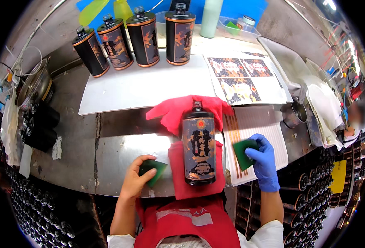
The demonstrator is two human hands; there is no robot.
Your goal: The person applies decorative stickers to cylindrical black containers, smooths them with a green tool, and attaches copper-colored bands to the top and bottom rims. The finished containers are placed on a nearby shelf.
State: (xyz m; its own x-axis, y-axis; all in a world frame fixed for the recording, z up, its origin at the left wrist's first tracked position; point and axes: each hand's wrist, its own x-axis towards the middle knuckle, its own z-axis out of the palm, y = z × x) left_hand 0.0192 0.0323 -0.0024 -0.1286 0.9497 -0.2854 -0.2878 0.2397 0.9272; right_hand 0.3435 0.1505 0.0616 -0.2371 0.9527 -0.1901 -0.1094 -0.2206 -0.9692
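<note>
2 hands apart | L hand point(138, 178) on green pad point(154, 169) | R hand point(263, 159) grips green scraper point(244, 153) | bottle point(198, 144) capped, on red cloth point(182, 111)

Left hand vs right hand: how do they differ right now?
The left hand is bare; the right hand wears a blue glove. The left hand presses its green pad on the metal table; the right hand presses its green pad on a sheet of label strips. Both flank the labelled bottle lying on red cloth.
</note>
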